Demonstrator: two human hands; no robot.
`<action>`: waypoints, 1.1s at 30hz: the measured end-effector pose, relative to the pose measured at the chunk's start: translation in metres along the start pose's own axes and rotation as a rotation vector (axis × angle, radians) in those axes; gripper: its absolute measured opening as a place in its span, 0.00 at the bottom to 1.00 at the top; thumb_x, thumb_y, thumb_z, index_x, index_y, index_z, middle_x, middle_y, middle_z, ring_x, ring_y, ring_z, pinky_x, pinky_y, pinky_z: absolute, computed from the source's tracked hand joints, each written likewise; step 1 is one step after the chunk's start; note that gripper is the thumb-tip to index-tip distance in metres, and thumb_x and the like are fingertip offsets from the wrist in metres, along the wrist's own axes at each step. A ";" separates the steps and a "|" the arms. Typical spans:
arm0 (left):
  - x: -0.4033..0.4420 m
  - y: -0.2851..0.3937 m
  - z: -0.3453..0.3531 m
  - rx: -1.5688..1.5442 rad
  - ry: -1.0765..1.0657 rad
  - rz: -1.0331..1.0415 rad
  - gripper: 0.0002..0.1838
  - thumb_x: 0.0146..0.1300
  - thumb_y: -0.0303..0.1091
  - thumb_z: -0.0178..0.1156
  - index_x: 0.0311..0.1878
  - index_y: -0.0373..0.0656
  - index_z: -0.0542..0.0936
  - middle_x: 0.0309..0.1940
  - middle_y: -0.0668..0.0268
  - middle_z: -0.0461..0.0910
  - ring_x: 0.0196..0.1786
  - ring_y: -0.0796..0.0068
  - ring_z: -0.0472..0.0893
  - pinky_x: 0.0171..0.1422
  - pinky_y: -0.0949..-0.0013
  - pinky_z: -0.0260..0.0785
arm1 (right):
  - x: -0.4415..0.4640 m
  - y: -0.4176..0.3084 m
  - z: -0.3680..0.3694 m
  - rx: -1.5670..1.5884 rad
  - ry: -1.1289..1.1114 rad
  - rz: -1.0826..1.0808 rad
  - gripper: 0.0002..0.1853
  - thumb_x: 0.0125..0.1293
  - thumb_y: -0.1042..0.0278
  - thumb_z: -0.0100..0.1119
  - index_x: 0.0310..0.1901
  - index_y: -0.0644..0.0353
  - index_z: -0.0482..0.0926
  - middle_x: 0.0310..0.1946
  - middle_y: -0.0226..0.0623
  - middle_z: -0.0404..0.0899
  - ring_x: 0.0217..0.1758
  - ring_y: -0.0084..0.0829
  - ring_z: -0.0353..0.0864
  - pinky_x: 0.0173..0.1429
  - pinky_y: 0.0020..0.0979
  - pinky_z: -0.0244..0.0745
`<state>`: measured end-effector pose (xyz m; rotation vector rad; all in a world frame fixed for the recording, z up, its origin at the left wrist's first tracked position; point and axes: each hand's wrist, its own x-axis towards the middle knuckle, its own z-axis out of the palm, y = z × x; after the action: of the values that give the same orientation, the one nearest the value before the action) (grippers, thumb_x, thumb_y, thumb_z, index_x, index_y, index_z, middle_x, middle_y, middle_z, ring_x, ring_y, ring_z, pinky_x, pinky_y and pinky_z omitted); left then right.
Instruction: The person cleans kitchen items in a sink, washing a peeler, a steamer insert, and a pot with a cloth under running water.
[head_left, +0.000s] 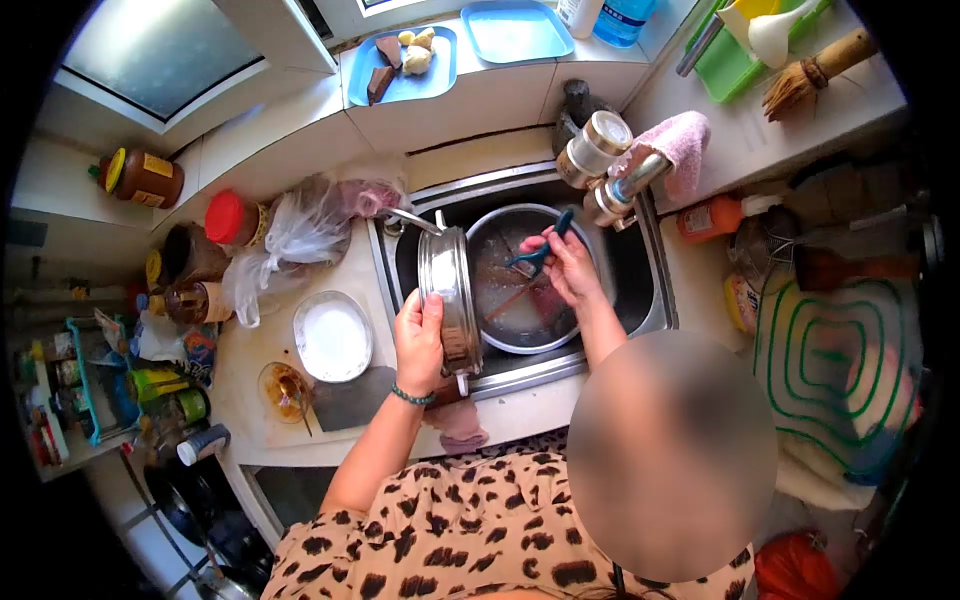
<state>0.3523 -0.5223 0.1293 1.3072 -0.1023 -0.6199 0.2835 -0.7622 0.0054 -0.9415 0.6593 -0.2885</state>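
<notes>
My left hand (420, 335) grips the side of a shiny metal pot (447, 300), which is tipped on its side over the left part of the sink (655, 290). In my right hand (568, 268) is a dark blue-green peeler (535, 258), held over a round metal basin (500, 340). The basin sits in the sink and holds cloudy water with thin reddish-brown strips in it. The inside of the pot is turned away and hidden.
The faucet (610, 200) with a pink cloth (682, 145) rises behind the basin. A white bowl (334, 338) and a small glass dish (284, 390) stand left of the sink. Blue trays (440, 85) line the sill. Jars and plastic bags crowd the left counter.
</notes>
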 end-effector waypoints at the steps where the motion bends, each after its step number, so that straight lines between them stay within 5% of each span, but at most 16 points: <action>1: 0.002 0.001 -0.001 -0.017 -0.019 0.030 0.13 0.74 0.40 0.50 0.42 0.39 0.76 0.34 0.75 0.77 0.35 0.89 0.71 0.41 0.81 0.65 | 0.001 0.004 -0.011 -0.079 -0.042 0.170 0.10 0.67 0.66 0.58 0.45 0.61 0.74 0.35 0.41 0.83 0.36 0.32 0.84 0.40 0.30 0.79; 2: -0.001 -0.001 -0.001 -0.037 -0.040 0.053 0.14 0.73 0.41 0.51 0.43 0.39 0.76 0.36 0.74 0.78 0.37 0.88 0.73 0.44 0.80 0.67 | 0.027 0.060 -0.057 -0.890 0.080 -0.171 0.10 0.68 0.64 0.58 0.43 0.60 0.74 0.35 0.38 0.84 0.35 0.28 0.84 0.35 0.29 0.79; 3: -0.006 -0.002 -0.002 -0.032 -0.047 0.042 0.14 0.73 0.41 0.51 0.43 0.39 0.76 0.36 0.74 0.78 0.37 0.88 0.73 0.44 0.80 0.67 | 0.011 0.056 -0.054 -0.886 0.091 -0.162 0.10 0.68 0.64 0.58 0.43 0.60 0.74 0.35 0.38 0.84 0.35 0.28 0.84 0.35 0.29 0.79; 5: -0.001 -0.007 0.003 -0.100 -0.030 0.038 0.14 0.71 0.43 0.54 0.42 0.40 0.77 0.34 0.75 0.78 0.35 0.88 0.72 0.42 0.79 0.66 | -0.016 0.009 -0.029 -0.363 0.274 0.086 0.10 0.68 0.62 0.57 0.44 0.59 0.74 0.35 0.36 0.83 0.35 0.27 0.84 0.36 0.29 0.80; 9: 0.009 -0.049 0.008 -0.188 -0.047 -0.008 0.14 0.67 0.45 0.59 0.36 0.44 0.76 0.28 0.77 0.75 0.30 0.89 0.70 0.36 0.81 0.64 | -0.061 -0.027 -0.014 0.291 0.186 0.216 0.11 0.67 0.63 0.59 0.45 0.58 0.73 0.41 0.39 0.81 0.43 0.38 0.83 0.45 0.40 0.81; 11: 0.023 -0.081 0.008 -0.341 -0.005 -0.093 0.16 0.65 0.48 0.61 0.34 0.46 0.75 0.30 0.73 0.79 0.28 0.84 0.76 0.31 0.76 0.71 | -0.072 -0.030 -0.010 0.353 0.182 0.208 0.10 0.67 0.62 0.59 0.43 0.57 0.74 0.40 0.39 0.81 0.43 0.36 0.83 0.46 0.39 0.81; 14: 0.037 -0.117 0.001 -0.468 0.017 -0.274 0.18 0.65 0.52 0.59 0.38 0.44 0.75 0.35 0.66 0.82 0.38 0.72 0.83 0.43 0.67 0.79 | -0.082 -0.033 -0.005 0.454 0.177 0.202 0.08 0.67 0.61 0.60 0.39 0.56 0.76 0.38 0.37 0.81 0.43 0.34 0.82 0.46 0.39 0.81; 17: 0.047 -0.131 -0.015 -0.444 0.095 -0.336 0.20 0.68 0.51 0.55 0.48 0.41 0.75 0.40 0.61 0.83 0.41 0.67 0.84 0.44 0.58 0.80 | -0.086 -0.033 0.000 0.520 0.187 0.196 0.08 0.67 0.62 0.60 0.38 0.56 0.77 0.36 0.36 0.80 0.43 0.33 0.81 0.48 0.39 0.80; 19: 0.050 -0.136 -0.028 -0.312 0.173 -0.364 0.20 0.68 0.49 0.55 0.50 0.40 0.74 0.40 0.62 0.82 0.40 0.69 0.82 0.49 0.62 0.77 | -0.086 -0.031 0.006 0.556 0.195 0.203 0.07 0.67 0.63 0.60 0.38 0.57 0.77 0.36 0.35 0.80 0.42 0.33 0.80 0.48 0.39 0.80; 21: 0.058 -0.157 -0.044 0.299 0.398 -0.148 0.21 0.69 0.48 0.55 0.51 0.39 0.72 0.42 0.61 0.79 0.41 0.68 0.79 0.52 0.66 0.72 | -0.085 -0.030 0.012 0.592 0.223 0.198 0.07 0.65 0.64 0.62 0.39 0.52 0.74 0.35 0.33 0.78 0.39 0.31 0.78 0.47 0.42 0.79; 22: 0.045 -0.127 -0.026 0.355 0.470 -0.092 0.22 0.69 0.45 0.55 0.55 0.37 0.69 0.46 0.57 0.75 0.48 0.63 0.74 0.56 0.65 0.67 | -0.085 -0.030 0.016 0.594 0.216 0.204 0.07 0.65 0.64 0.62 0.39 0.52 0.74 0.35 0.33 0.78 0.39 0.31 0.78 0.47 0.42 0.79; 23: 0.039 -0.120 -0.023 0.853 0.565 0.149 0.22 0.68 0.41 0.55 0.58 0.37 0.68 0.50 0.53 0.71 0.55 0.60 0.70 0.62 0.62 0.63 | -0.086 -0.030 0.021 0.611 0.228 0.212 0.07 0.65 0.65 0.62 0.39 0.53 0.74 0.35 0.33 0.78 0.40 0.31 0.78 0.47 0.42 0.79; 25: 0.019 -0.083 -0.002 0.907 0.456 0.442 0.20 0.64 0.35 0.58 0.56 0.37 0.70 0.53 0.52 0.67 0.60 0.55 0.66 0.67 0.58 0.56 | -0.087 -0.029 0.028 0.627 0.239 0.234 0.07 0.65 0.66 0.62 0.39 0.53 0.74 0.35 0.33 0.77 0.40 0.30 0.78 0.48 0.41 0.79; 27: 0.011 -0.078 0.013 0.484 0.174 0.355 0.15 0.67 0.32 0.55 0.54 0.38 0.73 0.49 0.57 0.74 0.52 0.66 0.74 0.59 0.64 0.66 | -0.088 -0.027 0.034 0.645 0.224 0.225 0.07 0.65 0.67 0.62 0.40 0.55 0.74 0.36 0.34 0.77 0.41 0.31 0.78 0.48 0.40 0.80; 29: 0.001 -0.062 0.035 -0.059 -0.015 -0.115 0.14 0.71 0.33 0.52 0.56 0.38 0.73 0.48 0.63 0.78 0.47 0.74 0.79 0.54 0.73 0.71 | -0.091 -0.028 0.041 0.636 0.229 0.224 0.07 0.65 0.67 0.62 0.41 0.55 0.74 0.36 0.34 0.77 0.41 0.31 0.78 0.48 0.39 0.80; 33: 0.005 -0.055 0.048 -0.106 -0.084 -0.204 0.14 0.70 0.34 0.54 0.52 0.35 0.76 0.41 0.61 0.82 0.40 0.73 0.84 0.44 0.74 0.77 | -0.090 -0.023 0.043 0.612 0.256 0.209 0.08 0.64 0.68 0.62 0.42 0.56 0.74 0.36 0.34 0.77 0.41 0.32 0.79 0.50 0.38 0.80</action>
<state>0.3165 -0.5728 0.0913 1.1980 -0.0044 -0.8430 0.2425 -0.7028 0.0777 -0.2480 0.8332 -0.3985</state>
